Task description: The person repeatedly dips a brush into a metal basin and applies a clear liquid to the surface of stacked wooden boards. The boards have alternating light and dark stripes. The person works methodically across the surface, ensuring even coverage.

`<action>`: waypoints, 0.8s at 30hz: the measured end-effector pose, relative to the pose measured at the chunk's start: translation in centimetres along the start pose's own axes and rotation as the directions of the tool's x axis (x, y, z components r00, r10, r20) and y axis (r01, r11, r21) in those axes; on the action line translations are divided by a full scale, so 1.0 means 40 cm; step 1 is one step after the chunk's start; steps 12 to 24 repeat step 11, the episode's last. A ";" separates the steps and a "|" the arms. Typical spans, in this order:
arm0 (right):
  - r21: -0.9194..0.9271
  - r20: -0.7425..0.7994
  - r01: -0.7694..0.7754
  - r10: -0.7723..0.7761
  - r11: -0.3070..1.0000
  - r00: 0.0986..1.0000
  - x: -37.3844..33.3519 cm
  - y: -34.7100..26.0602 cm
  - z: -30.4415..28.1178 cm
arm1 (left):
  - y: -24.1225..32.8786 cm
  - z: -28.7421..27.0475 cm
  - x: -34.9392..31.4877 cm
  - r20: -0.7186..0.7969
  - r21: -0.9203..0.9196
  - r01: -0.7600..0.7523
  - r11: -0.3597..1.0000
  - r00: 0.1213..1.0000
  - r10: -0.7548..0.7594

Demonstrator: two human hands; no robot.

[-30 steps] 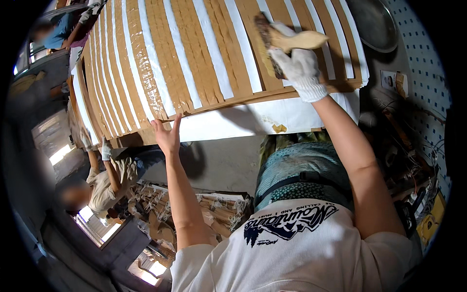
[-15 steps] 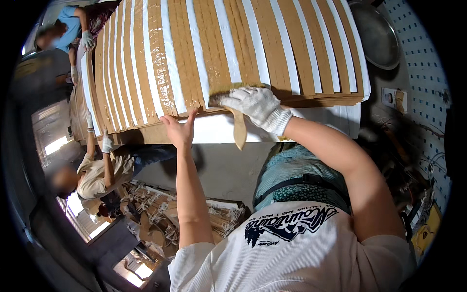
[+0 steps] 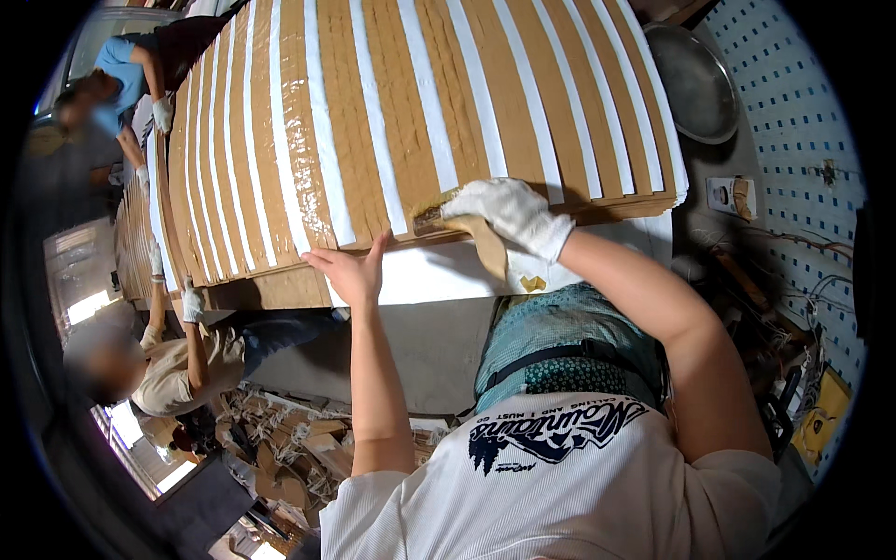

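A layered stack of brown cardboard-like sheets with white strips (image 3: 518, 121) fills the top of the work surface, its layers overlapping in rows. Some brown bands at the left middle shine as if wet. My right hand (image 3: 513, 215), in a white knit glove, grips a wide brush with a wooden handle (image 3: 488, 247) at the stack's near edge. Most of its bristles are hidden under the glove. Bare and with thumb and fingers apart, my left hand (image 3: 355, 273) rests against the same edge, to the left of the brush.
A white sheet with a yellowish smear (image 3: 420, 275) sticks out below the stack. Two co-workers in gloves, one in a blue shirt (image 3: 119, 70) and one in beige (image 3: 191, 369), handle the stack's left end. A metal basin (image 3: 695, 84) stands right; cardboard scraps (image 3: 289, 448) lie lower left.
My right hand has brought the brush nearer to me, and its handle now slants more to the right. My left hand stays at the edge. The whole view has shifted slightly.
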State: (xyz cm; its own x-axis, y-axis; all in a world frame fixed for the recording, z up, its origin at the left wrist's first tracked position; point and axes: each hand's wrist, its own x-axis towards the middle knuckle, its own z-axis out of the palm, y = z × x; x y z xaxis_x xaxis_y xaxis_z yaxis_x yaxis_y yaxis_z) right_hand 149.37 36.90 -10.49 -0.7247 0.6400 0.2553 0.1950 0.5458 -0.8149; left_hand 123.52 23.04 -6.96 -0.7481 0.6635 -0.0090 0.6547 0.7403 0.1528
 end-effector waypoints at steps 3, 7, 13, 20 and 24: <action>0.009 -0.018 -0.172 0.172 0.985 0.985 0.081 0.031 -0.106 | 0.030 -0.012 -0.005 0.078 -0.028 0.046 0.999 0.996 -0.043; 0.001 -0.298 -0.097 0.093 0.995 0.950 0.101 0.127 -0.111 | 0.089 0.001 -0.010 0.080 -0.012 0.044 0.999 0.996 -0.043; -0.238 -0.038 -0.065 0.058 0.969 0.998 0.021 0.093 -0.153 | 0.086 0.074 -0.055 -0.001 -0.041 0.034 0.999 0.999 -0.035; -0.238 -0.038 -0.065 0.058 0.969 0.998 0.021 0.093 -0.153 | 0.086 0.074 -0.055 -0.001 -0.041 0.034 0.999 0.999 -0.035; -0.238 -0.038 -0.065 0.058 0.969 0.998 0.021 0.093 -0.153 | 0.086 0.074 -0.055 -0.001 -0.041 0.034 0.999 0.999 -0.035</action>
